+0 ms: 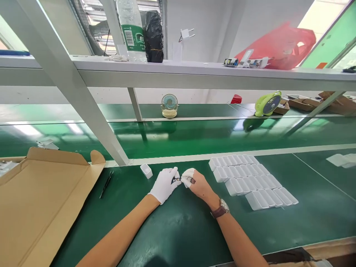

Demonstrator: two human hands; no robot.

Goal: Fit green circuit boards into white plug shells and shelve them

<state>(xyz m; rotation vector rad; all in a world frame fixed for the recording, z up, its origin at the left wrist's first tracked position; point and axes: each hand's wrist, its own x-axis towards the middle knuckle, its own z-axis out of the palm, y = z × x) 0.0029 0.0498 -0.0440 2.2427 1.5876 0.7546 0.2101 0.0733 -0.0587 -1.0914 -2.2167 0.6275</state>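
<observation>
My left hand (pixel 166 184), in a white glove, is closed on a small dark electronic part (pixel 175 180), perhaps a little circuit board. My right hand (pixel 194 183), with white coverings on some fingers and a watch at the wrist, pinches at the part's right end. What sits between those right fingertips is mostly hidden. Just left of the gloved hand lies a single white plastic casing (pixel 146 171), its open side showing. Farther left is a pair of dark tweezers (pixel 106 184). Several rows of similar white casings (pixel 250 176) stand to the right of my right hand.
An open cardboard box (pixel 41 200) covers the left of the green bench (pixel 178 233). A slanted metal post (pixel 80 96) and a shelf (pixel 178 70) cross in front. Beyond are a small fan (pixel 169 105) and a green fan (pixel 267 104) on a green surface.
</observation>
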